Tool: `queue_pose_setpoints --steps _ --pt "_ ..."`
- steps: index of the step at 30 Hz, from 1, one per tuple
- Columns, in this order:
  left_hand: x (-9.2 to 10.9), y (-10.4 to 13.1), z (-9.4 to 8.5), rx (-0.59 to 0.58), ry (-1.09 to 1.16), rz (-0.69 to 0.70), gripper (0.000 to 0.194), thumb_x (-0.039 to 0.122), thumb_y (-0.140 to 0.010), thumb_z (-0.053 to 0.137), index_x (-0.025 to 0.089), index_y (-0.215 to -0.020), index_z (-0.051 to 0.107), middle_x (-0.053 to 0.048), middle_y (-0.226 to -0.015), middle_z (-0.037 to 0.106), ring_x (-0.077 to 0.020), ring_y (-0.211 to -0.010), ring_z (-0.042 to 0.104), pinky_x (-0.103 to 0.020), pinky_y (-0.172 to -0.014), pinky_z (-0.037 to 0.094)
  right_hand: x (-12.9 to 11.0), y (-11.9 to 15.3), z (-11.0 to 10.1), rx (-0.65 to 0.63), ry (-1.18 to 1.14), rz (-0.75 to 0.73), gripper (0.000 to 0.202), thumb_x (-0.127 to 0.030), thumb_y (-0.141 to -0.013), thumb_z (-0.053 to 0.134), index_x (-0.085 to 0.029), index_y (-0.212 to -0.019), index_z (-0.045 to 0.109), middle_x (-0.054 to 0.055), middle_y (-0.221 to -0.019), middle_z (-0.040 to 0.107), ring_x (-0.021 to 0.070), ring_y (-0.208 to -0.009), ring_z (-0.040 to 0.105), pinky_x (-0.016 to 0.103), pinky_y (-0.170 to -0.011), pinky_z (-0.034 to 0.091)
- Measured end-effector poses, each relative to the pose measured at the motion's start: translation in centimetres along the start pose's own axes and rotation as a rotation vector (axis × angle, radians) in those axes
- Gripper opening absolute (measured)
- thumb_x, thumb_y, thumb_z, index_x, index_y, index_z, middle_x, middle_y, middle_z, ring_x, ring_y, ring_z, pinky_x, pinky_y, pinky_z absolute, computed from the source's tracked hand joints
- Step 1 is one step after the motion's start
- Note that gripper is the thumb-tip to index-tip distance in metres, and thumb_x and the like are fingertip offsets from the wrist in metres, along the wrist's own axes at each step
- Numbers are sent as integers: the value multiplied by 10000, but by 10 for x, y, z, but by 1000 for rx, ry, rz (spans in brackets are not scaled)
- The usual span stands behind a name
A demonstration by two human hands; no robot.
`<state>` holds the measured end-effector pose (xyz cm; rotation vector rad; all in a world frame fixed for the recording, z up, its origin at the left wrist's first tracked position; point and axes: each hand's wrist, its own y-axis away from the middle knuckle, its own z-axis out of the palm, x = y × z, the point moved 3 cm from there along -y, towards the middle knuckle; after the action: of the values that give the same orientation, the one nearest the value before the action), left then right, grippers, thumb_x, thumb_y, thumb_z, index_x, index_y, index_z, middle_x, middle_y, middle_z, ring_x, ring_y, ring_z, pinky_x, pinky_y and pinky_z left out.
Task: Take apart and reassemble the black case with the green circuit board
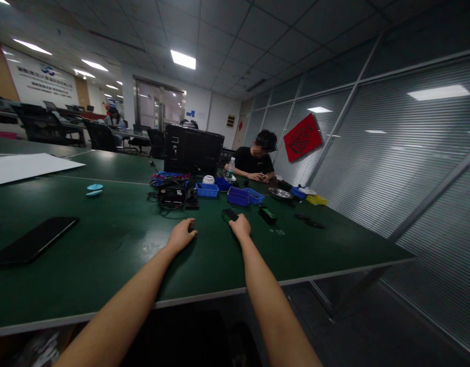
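My left hand (182, 234) rests on the green table (208, 265) with its fingers apart and nothing in it. To its right, my right hand (240, 226) is closed on the near end of a small black and green object (230, 215) lying on the tabletop. A black box with green on top (267, 215) stands just right of that hand. Beside this box lie a small ring (271, 231) and a small clear piece (280, 232).
Behind my hands are a cable pile (172, 196), blue trays (207, 190), a white ball (208, 179), a bottle (230, 169) and a monitor (192, 148). A metal bowl (281, 193) stands right, a black slab (34, 240) left. Another person (254, 160) sits across.
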<state>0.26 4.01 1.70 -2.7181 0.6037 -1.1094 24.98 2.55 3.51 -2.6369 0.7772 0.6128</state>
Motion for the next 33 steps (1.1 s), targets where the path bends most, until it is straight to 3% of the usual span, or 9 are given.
queue_pose_setpoints --steps 5,10,14,16,19,24,33 --pt "-4 -2 3 4 -12 21 453 254 -712 549 158 -1151 492 -83 -1085 597 -171 -994 560 -252 -853 417 -10 8 -1 134 124 -71 440 -229 -687 587 -113 -1077 421 183 -1055 535 266 -950 541 356 -767 403" --pt "-4 -2 4 3 -13 20 448 254 -711 545 155 -1146 495 -87 -1098 592 -174 -998 557 -258 -859 414 -25 21 4 184 236 -221 329 -184 -748 534 -128 -1057 434 178 -1048 515 257 -949 511 357 -771 378" --pt "-2 -1 3 -5 -10 17 449 253 -714 542 154 -1149 494 -88 -1100 592 -177 -1001 554 -262 -867 407 -38 35 8 155 228 -365 472 -388 -707 611 -152 -1079 444 181 -1119 471 290 -1013 452 394 -802 356" --pt "-1 -1 2 -9 -9 18 446 249 -715 541 155 -1149 494 -85 -1099 593 -177 -1002 554 -263 -868 406 -41 38 8 144 170 -392 522 -492 -720 559 -158 -1103 444 181 -1164 442 291 -1044 431 398 -819 348" --pt "-1 -1 2 -13 -8 8 450 240 -713 544 152 -1151 491 -85 -1105 590 -173 -1002 554 -260 -874 403 -37 36 4 114 65 -302 570 -550 -764 447 -150 -1168 417 173 -1180 440 272 -1066 431 378 -832 351" --pt "-1 -2 2 -5 -11 18 440 247 -716 539 150 -1143 498 -87 -1100 591 -170 -990 559 -258 -876 404 -25 25 4 -5 -1 -89 721 -591 -714 469 -96 -1232 382 195 -1155 479 291 -1071 452 387 -849 354" --pt "-2 -2 3 -16 -14 2 433 253 -720 534 165 -1142 499 -77 -1108 586 -169 -998 553 -261 -877 402 -30 29 14 -27 -22 -128 594 -567 -700 499 -126 -1098 489 162 -1089 507 264 -968 523 351 -764 417"
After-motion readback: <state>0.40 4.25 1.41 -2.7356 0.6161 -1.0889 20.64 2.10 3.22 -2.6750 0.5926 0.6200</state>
